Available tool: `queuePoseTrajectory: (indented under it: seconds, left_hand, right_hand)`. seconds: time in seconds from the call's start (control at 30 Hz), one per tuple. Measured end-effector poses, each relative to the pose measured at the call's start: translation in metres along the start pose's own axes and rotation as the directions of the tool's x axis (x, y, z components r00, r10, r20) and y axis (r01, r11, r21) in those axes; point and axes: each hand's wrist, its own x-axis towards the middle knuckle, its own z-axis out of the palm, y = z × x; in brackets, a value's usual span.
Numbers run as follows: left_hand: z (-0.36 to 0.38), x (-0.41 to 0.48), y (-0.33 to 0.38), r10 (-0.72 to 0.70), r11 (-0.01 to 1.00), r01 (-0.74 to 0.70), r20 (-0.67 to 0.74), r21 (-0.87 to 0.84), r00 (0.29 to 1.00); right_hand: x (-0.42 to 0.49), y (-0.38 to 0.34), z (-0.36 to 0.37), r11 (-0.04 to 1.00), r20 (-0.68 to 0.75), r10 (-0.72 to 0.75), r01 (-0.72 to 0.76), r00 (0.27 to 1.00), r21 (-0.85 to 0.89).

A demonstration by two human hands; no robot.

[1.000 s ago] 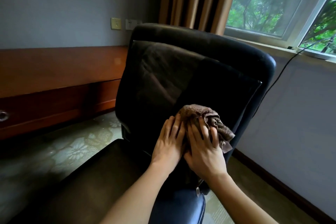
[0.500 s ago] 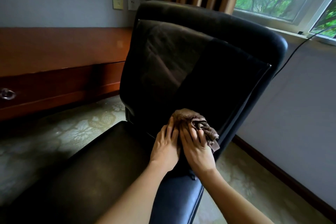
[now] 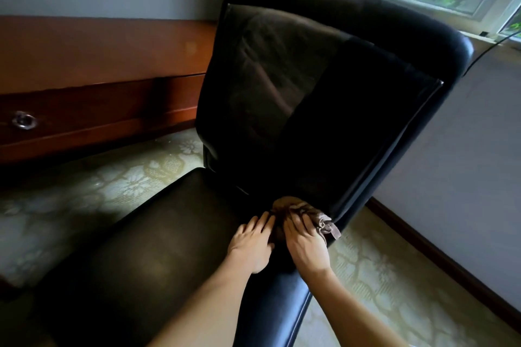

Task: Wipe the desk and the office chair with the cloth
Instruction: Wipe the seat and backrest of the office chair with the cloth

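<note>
With each grip flat and unclenched, the right hand (image 3: 306, 244) pressed the cloth (image 3: 289, 204) into the rear seat crease of the office chair (image 3: 310, 93), the left hand (image 3: 251, 244) touching the cloth's edge.

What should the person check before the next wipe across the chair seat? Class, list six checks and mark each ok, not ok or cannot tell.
1. Cloth touching the chair: ok, it sits in the crease between backrest and seat.
2. Right hand on the cloth: ok, pressing down on it.
3. Left hand steadying: ok, flat on the seat beside the cloth.
4. Cloth spread out: not ok, it is bunched, with one corner sticking out at the chair's right edge.
5. Cloth clean enough: cannot tell.
6. Desk already wiped: cannot tell, its top is out of view.
</note>
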Motion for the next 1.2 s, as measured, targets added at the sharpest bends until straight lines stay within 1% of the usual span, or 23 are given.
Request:
queuePoseTrajectory:
  seconds: [0.03,0.1,0.23,0.37,0.47,0.6,0.73,0.87,1.03,1.2]
  left_hand:
    - [0.002,-0.002,-0.001,0.000,1.000,0.000,0.030,-0.015,1.000]
    - [0.003,-0.007,0.000,0.021,0.999,-0.020,0.048,-0.031,0.999]
    - [-0.006,-0.014,0.008,0.071,0.996,-0.071,0.001,-0.061,0.997]
    - [-0.027,-0.028,0.020,0.055,0.996,-0.057,-0.030,-0.065,0.998]
    - [-0.046,-0.041,0.026,0.063,0.996,-0.070,-0.101,-0.064,0.993]
    - [-0.072,-0.059,0.036,0.078,0.994,-0.092,-0.213,-0.058,0.974]
    - [-0.088,-0.074,0.051,0.114,0.988,-0.136,-0.265,-0.067,0.957]
    - [-0.115,-0.087,0.069,0.140,0.984,-0.167,-0.322,-0.056,0.936]
    - [-0.157,-0.099,0.092,0.126,0.985,-0.161,-0.374,-0.065,0.919]
    - [-0.194,-0.101,0.105,0.163,0.971,-0.224,-0.447,-0.085,0.879]
  right_hand:
    - [-0.003,0.000,0.002,1.000,0.023,-0.003,0.003,1.000,0.012]
    - [-0.006,-0.001,0.001,0.999,0.049,0.012,-0.014,0.999,0.036]
    - [-0.008,-0.014,-0.019,0.981,0.036,0.121,-0.125,0.992,0.147]
    - [-0.017,-0.007,-0.046,0.971,-0.002,0.137,-0.134,0.991,0.196]
    - [-0.019,0.009,-0.069,0.964,-0.096,0.156,-0.130,0.983,0.232]
    - [-0.025,0.032,-0.103,0.963,-0.098,0.131,-0.103,0.987,0.250]
    - [-0.031,0.049,-0.122,0.943,-0.111,0.147,-0.105,0.983,0.314]
    - [-0.035,0.070,-0.150,0.944,-0.203,0.169,-0.099,0.965,0.315]
    - [-0.035,0.102,-0.185,0.940,-0.314,0.202,-0.093,0.928,0.329]
    - [-0.025,0.122,-0.212,0.932,-0.392,0.233,-0.090,0.890,0.350]
